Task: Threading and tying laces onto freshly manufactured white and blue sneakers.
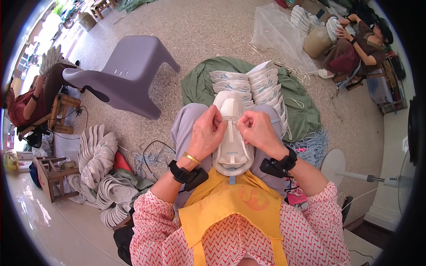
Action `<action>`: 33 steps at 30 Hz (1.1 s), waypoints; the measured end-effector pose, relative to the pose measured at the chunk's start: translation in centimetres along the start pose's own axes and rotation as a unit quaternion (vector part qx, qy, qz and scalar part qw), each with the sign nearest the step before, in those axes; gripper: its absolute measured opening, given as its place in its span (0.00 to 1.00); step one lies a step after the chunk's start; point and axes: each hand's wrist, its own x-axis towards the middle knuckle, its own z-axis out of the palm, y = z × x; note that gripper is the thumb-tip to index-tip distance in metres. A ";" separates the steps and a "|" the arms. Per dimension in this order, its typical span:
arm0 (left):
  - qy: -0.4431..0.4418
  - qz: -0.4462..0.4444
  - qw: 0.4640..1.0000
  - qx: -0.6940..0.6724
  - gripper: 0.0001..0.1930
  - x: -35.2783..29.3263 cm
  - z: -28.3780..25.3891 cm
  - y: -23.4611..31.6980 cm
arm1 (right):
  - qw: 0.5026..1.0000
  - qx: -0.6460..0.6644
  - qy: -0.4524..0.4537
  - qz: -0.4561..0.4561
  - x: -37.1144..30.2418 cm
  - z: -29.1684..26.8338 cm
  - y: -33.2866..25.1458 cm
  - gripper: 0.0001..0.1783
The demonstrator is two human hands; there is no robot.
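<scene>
A white shoe upper [231, 155] with mesh at its toe rests on my lap, its toe pointing away from me. My left hand [205, 136] is closed at its left side, thumb and fingers pinched together near the lacing area. On the opposite edge my right hand [262, 133] is also closed in a pinch, the fingertips close to the eyelets. Whatever thin thing the fingers grip is too small to make out. Just beyond my knees, stacked white shoe uppers [228, 82] lie on a green sack [197, 77].
A purple plastic chair [133, 57] stands ahead left. More shoe uppers [97, 155] pile up at left beside a wooden stool [52, 177]. Pale blue laces [310, 146] lie at right near a fan [377, 178]. Two other people sit at left [26, 106] and far right [366, 48], handling shoe uppers.
</scene>
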 end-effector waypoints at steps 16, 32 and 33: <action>0.039 0.028 0.999 -0.018 0.09 -0.6 0.7 -0.6 | 0.994 -0.052 0.009 -0.091 -0.2 0.1 -1.2 0.07; 0.011 0.047 0.999 -0.008 0.06 -0.3 0.5 -0.9 | 0.992 -0.055 0.013 -0.116 -0.7 0.4 -1.1 0.05; 0.013 0.048 0.999 -0.007 0.06 -0.2 0.6 -1.0 | 0.991 -0.061 0.013 -0.117 -0.8 0.4 -1.3 0.05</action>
